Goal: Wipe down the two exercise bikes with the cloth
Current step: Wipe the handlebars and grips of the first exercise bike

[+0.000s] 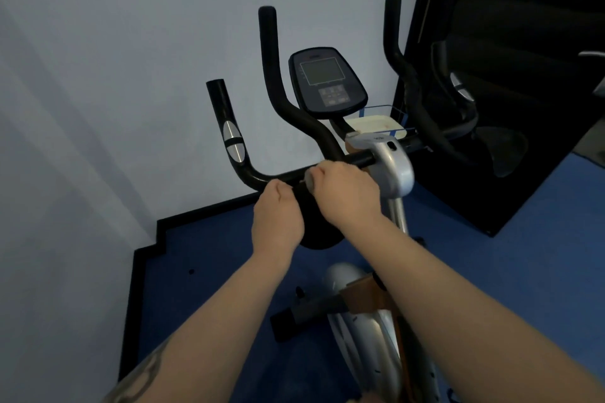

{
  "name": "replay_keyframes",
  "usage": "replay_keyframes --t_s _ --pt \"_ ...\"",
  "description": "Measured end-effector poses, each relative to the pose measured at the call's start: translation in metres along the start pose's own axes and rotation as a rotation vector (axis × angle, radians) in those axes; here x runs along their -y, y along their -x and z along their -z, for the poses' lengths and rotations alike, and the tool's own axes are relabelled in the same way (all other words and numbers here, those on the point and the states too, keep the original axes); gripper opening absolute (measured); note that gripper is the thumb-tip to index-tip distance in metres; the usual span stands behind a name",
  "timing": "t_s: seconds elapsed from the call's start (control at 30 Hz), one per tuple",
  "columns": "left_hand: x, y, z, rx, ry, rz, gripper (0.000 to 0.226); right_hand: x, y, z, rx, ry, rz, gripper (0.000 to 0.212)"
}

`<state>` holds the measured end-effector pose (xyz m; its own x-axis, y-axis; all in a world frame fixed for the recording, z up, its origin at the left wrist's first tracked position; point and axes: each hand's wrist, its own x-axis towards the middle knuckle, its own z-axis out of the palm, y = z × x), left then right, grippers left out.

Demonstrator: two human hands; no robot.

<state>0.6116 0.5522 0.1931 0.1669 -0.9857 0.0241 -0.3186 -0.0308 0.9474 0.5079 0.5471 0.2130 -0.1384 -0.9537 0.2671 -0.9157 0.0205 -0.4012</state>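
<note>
An exercise bike stands in front of me, with black handlebars (pixel 271 75), a dark console (pixel 327 82) and a silver post (pixel 393 170). A black cloth (pixel 319 232) hangs over the horizontal handlebar between my hands. My left hand (pixel 278 216) grips the cloth's left side just below the bar, fingers curled. My right hand (pixel 347 193) is wrapped over the cloth and bar next to the silver post, with a small grey piece (pixel 309 182) showing at its fingers. The bike's silver body (pixel 363 321) runs down between my forearms.
A pale wall is close behind the bike on the left. A tall black panel (pixel 523 75) stands at the right, beside the right handlebar (pixel 393 29). A clear tray holding a cream object (pixel 376 124) sits behind the console. The floor (pixel 203 271) is blue with black skirting.
</note>
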Motion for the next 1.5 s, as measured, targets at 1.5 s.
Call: replay_keyframes --t_s 1.5 --pt "0.005 0.005 0.018 0.284 0.674 0.336 0.029 0.027 0.048 -0.007 -0.135 -0.587 0.131 0.035"
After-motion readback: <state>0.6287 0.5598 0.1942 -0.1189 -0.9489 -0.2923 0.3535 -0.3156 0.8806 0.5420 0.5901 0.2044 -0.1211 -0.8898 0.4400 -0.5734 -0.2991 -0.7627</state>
